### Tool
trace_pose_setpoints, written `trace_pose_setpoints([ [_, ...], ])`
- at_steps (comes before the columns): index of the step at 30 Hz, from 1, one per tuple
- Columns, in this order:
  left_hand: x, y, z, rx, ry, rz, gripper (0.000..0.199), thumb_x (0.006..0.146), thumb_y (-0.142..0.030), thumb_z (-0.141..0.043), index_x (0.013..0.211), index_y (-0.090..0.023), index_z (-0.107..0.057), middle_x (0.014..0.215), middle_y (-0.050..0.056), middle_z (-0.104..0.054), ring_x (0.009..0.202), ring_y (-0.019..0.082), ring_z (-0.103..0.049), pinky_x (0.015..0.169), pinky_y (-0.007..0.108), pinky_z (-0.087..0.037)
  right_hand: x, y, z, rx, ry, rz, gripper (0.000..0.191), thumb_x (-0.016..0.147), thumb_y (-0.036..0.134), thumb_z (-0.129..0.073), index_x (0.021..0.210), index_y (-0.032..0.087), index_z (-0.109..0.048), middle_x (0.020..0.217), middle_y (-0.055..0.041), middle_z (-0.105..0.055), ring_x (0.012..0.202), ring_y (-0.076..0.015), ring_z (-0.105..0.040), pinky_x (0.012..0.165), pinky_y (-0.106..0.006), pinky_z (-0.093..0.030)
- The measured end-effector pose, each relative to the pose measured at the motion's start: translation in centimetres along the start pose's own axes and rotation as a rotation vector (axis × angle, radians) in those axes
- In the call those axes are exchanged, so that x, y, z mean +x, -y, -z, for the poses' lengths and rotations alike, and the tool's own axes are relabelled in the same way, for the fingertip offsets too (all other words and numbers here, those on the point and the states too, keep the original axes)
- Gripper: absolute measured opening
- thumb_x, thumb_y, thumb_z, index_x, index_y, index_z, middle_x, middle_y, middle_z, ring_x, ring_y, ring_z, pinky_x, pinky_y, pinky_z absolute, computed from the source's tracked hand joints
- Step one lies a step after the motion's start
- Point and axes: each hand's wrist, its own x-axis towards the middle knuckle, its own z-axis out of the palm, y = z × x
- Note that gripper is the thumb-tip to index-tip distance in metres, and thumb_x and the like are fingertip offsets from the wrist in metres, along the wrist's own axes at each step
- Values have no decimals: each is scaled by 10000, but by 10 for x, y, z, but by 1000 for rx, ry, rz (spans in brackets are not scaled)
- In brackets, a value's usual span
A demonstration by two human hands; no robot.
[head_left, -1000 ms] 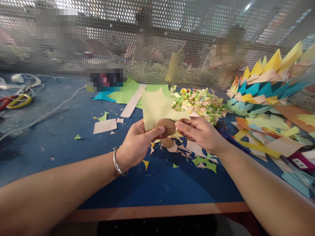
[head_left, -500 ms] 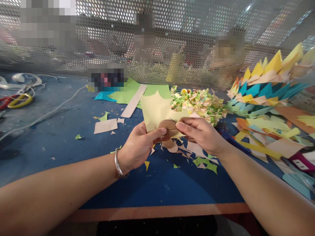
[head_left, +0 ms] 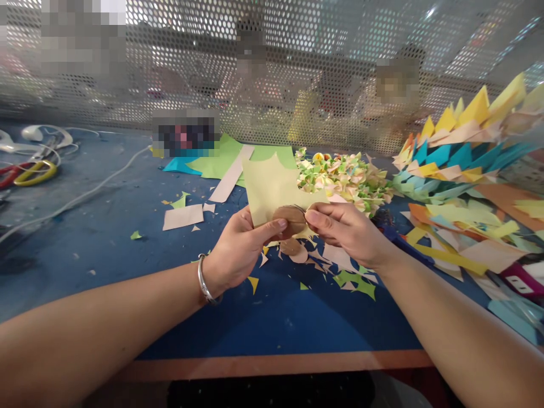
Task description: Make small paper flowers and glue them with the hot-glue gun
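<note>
My left hand (head_left: 238, 246), with a silver bracelet at the wrist, grips a pale yellow sheet of paper (head_left: 270, 184) whose top edge is cut in scallops. Its thumb presses a round brown cardboard disc (head_left: 293, 215) flat against the paper. At the disc's right edge, my right hand (head_left: 346, 229) is closed in a pinch. A thin dark line runs from its fingertips along the disc's upper rim; what the fingers hold is hidden. Below both hands lie a second brown disc (head_left: 291, 246) and several paper offcuts (head_left: 355, 280).
Behind the hands is a heap of small folded paper pieces (head_left: 340, 175), with green sheets (head_left: 272, 154) beside it. Stacked pointed paper shapes (head_left: 467, 144) and strips (head_left: 463, 226) fill the right. Scissors (head_left: 36, 173) and a white cable (head_left: 85, 192) lie left. A perforated metal screen (head_left: 178, 73) closes the back.
Both hands stay almost in place. The cardboard disc and paper have shifted or tilted very slightly between them.
</note>
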Motion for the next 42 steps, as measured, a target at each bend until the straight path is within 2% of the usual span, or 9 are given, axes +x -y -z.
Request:
trace_pose_setpoints([
  [6,1,3,3,39,12,-7,235,752,-212,-792,944,-110,-702,891,73,-738,764,167,-673,736,298,-549,0,-2,1,-33,7,13,484,943,551,-569,646,195,-430,604,76,-261,474,-52,-198,434,-262,-164],
  [12,1,5,3,84,-13,-23,253,762,-204,-773,983,-114,-690,960,84,-748,811,172,-696,785,304,-566,-1,-3,1,-46,-3,-11,488,922,586,-576,646,200,-459,589,85,-212,475,-61,-160,430,-266,-154],
  [17,2,6,7,126,34,-63,281,769,-195,-768,1016,-101,-671,993,95,-754,877,180,-710,841,297,-572,0,-3,2,-92,-11,18,537,928,581,-570,598,212,-361,579,85,-191,469,-62,-169,437,-269,-164],
  [20,4,6,10,173,37,-108,301,773,-216,-769,1029,-110,-654,1015,98,-745,906,198,-712,841,309,-576,0,-4,3,-114,-3,45,517,947,557,-557,618,211,-359,575,84,-212,468,-61,-188,441,-265,-174],
  [25,5,3,11,256,20,-202,378,758,-250,-779,1067,-143,-589,1002,81,-715,910,225,-701,807,328,-580,1,-5,3,-111,2,59,472,955,541,-554,652,207,-412,568,87,-226,467,-61,-178,441,-263,-177],
  [30,7,1,11,335,-3,-347,443,730,-230,-791,1085,-171,-534,997,57,-667,893,208,-666,754,285,-568,1,-7,3,-119,-22,48,476,942,546,-572,644,203,-429,571,84,-230,475,-65,-183,440,-265,-177],
  [37,9,1,12,348,53,-338,407,747,-203,-747,1054,-200,-480,865,7,-621,707,145,-630,592,237,-538,0,-7,2,-123,-47,33,446,926,554,-592,685,203,-461,593,75,-270,493,-66,-237,446,-252,-202],
  [42,10,1,14,395,63,-337,437,730,-184,-736,1065,-201,-457,855,6,-601,674,133,-602,543,225,-508,-1,-6,3,-137,-42,44,440,928,545,-596,682,200,-478,582,73,-307,489,-64,-264,456,-253,-224],
])
